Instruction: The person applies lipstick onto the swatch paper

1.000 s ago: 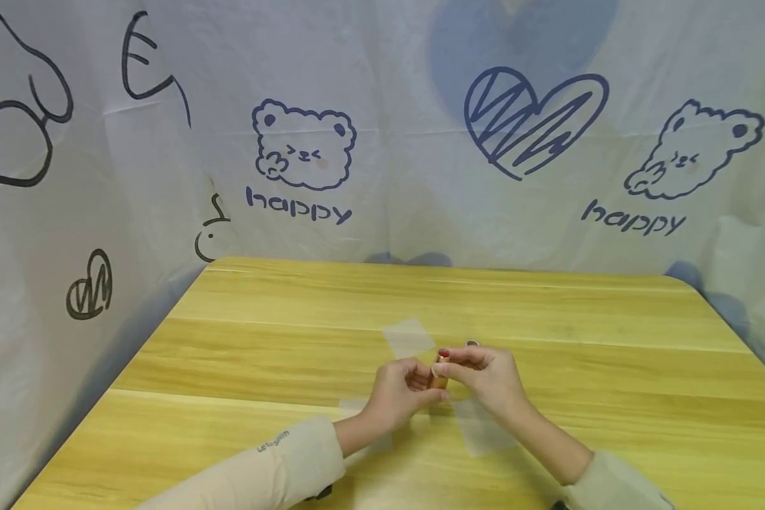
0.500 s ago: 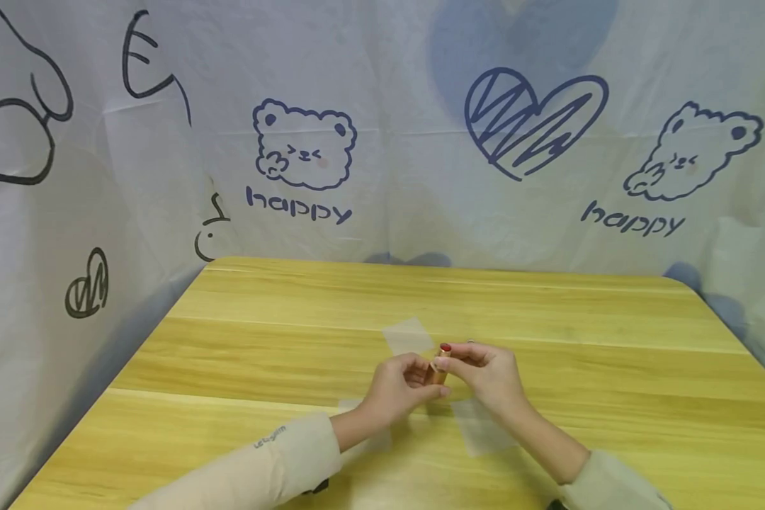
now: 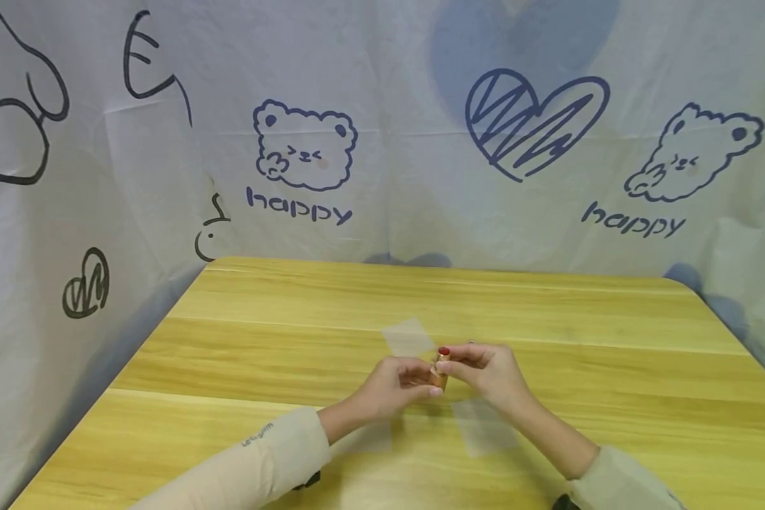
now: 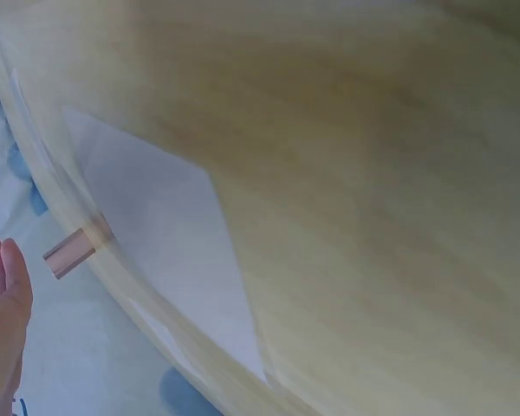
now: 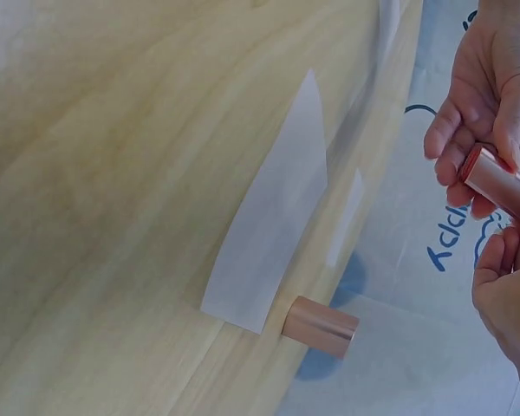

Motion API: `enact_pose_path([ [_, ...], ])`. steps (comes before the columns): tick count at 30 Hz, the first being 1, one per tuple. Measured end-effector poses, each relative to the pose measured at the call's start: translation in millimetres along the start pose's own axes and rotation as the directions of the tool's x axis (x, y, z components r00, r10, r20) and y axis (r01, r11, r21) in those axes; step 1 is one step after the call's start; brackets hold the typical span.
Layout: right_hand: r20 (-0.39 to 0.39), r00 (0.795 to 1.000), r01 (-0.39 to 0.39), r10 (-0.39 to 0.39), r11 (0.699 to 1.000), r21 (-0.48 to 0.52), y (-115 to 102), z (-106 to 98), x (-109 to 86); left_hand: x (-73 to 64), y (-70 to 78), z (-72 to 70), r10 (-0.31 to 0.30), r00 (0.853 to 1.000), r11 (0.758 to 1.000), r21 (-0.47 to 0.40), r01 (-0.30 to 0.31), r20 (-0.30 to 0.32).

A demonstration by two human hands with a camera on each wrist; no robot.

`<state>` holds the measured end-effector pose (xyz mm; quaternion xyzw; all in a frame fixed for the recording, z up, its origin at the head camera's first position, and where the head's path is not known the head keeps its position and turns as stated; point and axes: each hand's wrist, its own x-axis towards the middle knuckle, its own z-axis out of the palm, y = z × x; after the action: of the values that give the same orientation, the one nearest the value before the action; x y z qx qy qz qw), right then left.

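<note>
A lipstick (image 3: 440,375) is held up above the middle of the table between two hands, roughly upright, its dark red tip on top and its copper-gold body below. The right hand (image 3: 494,372) pinches the upper part of the body, thumb against forefinger, just beneath the tip. From the left, the left hand (image 3: 387,388) pinches the lower part, its thumb near the base and its fingers curled behind (the right wrist view shows this grip more clearly).

Beyond the right hand, a short copper-coloured cylinder (image 5: 321,328) stands upright on the table (the head view gives only a sliver of it).

Three pale squares lie flat on the wood: the far square (image 3: 406,336) beyond the left hand, the near left square (image 3: 375,439) partly hidden by the left forearm, and the near right square (image 3: 483,427) beneath the right forearm.

Cream sleeves (image 3: 248,464) cover both arms, the left one with small lettering. Around the yellow wood-grain table (image 3: 261,333) hangs pale cloth (image 3: 395,184) with hearts, bears and the word "happy".
</note>
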<state>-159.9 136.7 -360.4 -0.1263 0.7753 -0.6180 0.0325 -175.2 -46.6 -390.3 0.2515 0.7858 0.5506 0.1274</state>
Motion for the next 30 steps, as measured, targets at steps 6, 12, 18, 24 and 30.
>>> enact_pose_path([
  [6,0.005,1.0,0.013,-0.013,1.0,0.003,0,1,-0.8,-1.4,1.9,1.7,0.011,1.0,1.0,-0.022,-0.011,-0.009],
  [12,-0.038,0.999,-0.004,0.004,1.0,0.002,0,4,-2.1,-3.2,5.8,3.2,0.023,0.998,0.999,-0.026,-0.025,-0.056],
  [18,-0.092,0.996,-0.001,0.002,1.0,0.011,1,8,-1.4,-2.2,3.8,5.7,0.04,0.992,0.999,0.003,-0.04,-0.121],
  [24,-0.147,0.988,-0.038,0.038,0.999,0.002,3,10,-0.8,-1.4,2.1,10.2,0.043,0.98,0.998,0.055,-0.033,-0.192],
  [30,-0.174,0.983,-0.059,0.06,0.998,0.012,3,13,-1.1,-3.3,5.1,13.9,0.063,0.967,0.995,0.094,-0.041,-0.248],
])
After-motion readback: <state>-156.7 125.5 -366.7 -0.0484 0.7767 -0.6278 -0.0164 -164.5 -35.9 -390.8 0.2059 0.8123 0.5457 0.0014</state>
